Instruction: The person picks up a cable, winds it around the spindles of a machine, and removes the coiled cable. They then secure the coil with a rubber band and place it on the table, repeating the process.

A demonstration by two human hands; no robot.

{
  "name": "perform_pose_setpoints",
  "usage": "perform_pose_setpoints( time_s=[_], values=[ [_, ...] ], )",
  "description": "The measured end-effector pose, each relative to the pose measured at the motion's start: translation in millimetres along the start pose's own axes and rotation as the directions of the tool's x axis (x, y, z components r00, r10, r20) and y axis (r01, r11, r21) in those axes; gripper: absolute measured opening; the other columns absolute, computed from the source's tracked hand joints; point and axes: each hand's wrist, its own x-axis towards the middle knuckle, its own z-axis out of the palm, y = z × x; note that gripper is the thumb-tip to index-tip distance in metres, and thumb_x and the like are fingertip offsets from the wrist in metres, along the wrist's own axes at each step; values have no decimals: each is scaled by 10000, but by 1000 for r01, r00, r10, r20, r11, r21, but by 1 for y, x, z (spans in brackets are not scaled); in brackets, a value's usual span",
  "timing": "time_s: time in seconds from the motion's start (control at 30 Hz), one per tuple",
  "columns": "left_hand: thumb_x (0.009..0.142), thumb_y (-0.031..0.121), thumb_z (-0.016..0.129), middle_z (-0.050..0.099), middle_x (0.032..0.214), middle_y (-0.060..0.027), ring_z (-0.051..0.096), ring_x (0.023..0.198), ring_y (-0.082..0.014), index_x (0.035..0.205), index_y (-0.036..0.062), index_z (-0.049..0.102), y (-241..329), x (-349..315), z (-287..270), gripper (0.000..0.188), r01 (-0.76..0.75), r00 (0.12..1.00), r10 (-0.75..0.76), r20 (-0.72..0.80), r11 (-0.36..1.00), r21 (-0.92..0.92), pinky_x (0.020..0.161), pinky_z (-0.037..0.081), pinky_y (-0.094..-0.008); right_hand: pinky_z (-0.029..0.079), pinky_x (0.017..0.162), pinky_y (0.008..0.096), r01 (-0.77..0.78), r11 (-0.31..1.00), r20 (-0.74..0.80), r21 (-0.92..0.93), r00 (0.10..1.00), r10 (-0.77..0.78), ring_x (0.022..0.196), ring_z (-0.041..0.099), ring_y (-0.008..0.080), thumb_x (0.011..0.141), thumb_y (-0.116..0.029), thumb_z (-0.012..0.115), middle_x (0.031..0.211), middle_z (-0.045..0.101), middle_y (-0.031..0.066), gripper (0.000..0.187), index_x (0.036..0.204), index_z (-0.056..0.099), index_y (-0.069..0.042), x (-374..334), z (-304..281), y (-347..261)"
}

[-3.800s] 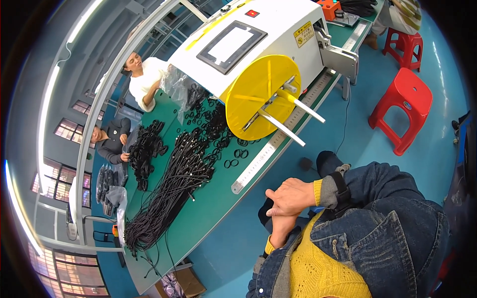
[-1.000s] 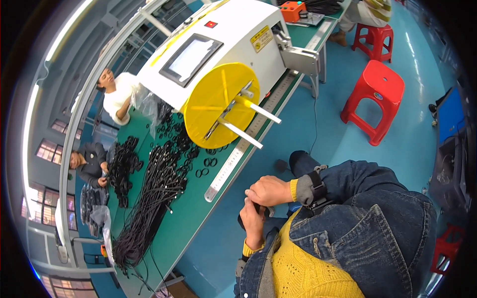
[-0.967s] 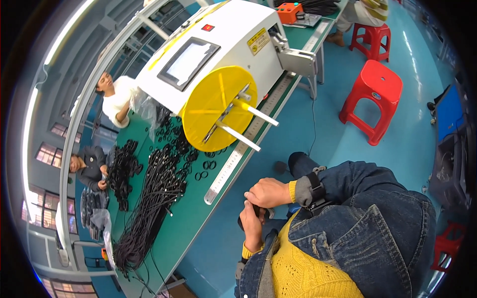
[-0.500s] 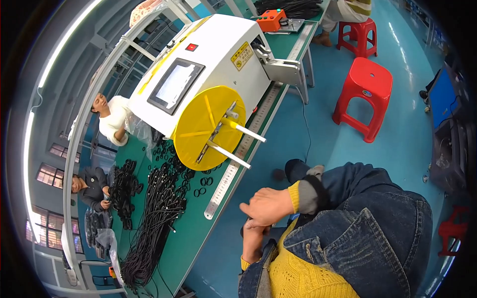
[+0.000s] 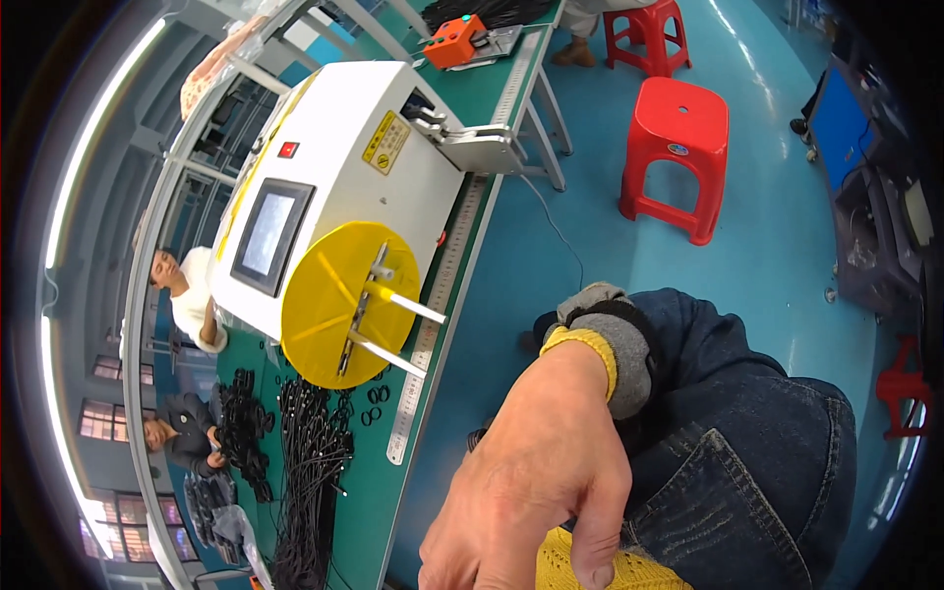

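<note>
My right hand (image 5: 531, 472) is raised large at the lower middle, back of the hand up. Its thumb stands apart from the fingers, which point down and are partly cut by the lower edge. Nothing shows in it. A yellow knitted cuff and a denim sleeve (image 5: 678, 344) cover the wrist and arm. My left hand is out of sight. A small dark ribbed thing (image 5: 476, 439) peeks out beside the right hand, too hidden to name. To the left, a white machine (image 5: 344, 138) with a screen and a yellow reel disc (image 5: 324, 295) stands on the green bench (image 5: 369, 482).
Bundled black cables (image 5: 305, 482) and loose black rings (image 5: 376, 395) lie on the bench, along a steel ruler (image 5: 403, 438). A red stool (image 5: 683, 123) stands at the right, and an orange control box (image 5: 454, 41) sits farther back. Two people are across the bench.
My right hand has left the left hand and come up closer, much larger in view. The left hand has gone from sight. The view has shifted, moving the machine left and lower.
</note>
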Motion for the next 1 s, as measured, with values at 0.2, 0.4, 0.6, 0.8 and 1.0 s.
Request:
perform_pose_setpoints(
  time_s=[0.2, 0.4, 0.6, 0.8, 1.0],
  values=[
    [800, 166, 618, 552, 723, -45, 530, 616, -120, 920, 18, 526, 4, 3, 7, 212, 22, 1000, -22, 4, 1000, 13, 504, 407, -252, 423, 830, 371, 66, 996, 35, -62, 997, -64, 1011, 513, 290, 838, -228, 579, 1138, 525, 195, 510, 1248, 443, 42, -7, 1, -12],
    [802, 165, 615, 551, 723, -45, 530, 619, -121, 926, 18, 523, 10, 5, 14, 213, 24, 1000, -25, 13, 1000, 12, 503, 406, -252, 390, 887, 433, 66, 998, 37, 2, 997, -66, 1068, 487, 343, 862, -185, 552, 1161, 532, 208, 414, 1197, 504, 53, -13, 0, -24],
    [805, 165, 613, 550, 724, -44, 531, 621, -122, 933, 19, 519, 8, 9, 20, 215, 12, 1000, -11, 24, 1000, -21, 502, 406, -252, 501, 714, 303, -565, 766, -721, -305, 663, 202, 755, 611, 183, 791, -253, 635, 935, 638, 127, 450, 1140, 541, 15, -84, -26, -94],
    [807, 144, 612, 536, 715, -35, 514, 604, -119, 940, 33, 516, 6, -1, -3, 198, -16, 994, 3, -106, 993, -115, 498, 403, -241, 470, 778, 342, -677, -736, -998, -6, -38, 43, 923, 559, 241, 814, -230, 515, 1057, 584, 164, 360, 1124, 560, -53, -225, -199, -195],
    [813, 151, 608, 525, 705, -24, 485, 577, -84, 890, 41, 522, 11, -2, -13, 159, -42, 996, 18, -90, 964, -264, 462, 376, -204, 454, 695, 445, -182, -983, -1000, 6, 24, -11, 815, 568, 331, 806, -215, 503, 831, 581, 191, 232, 801, 598, -3, -477, -138, -285]
  ],
)
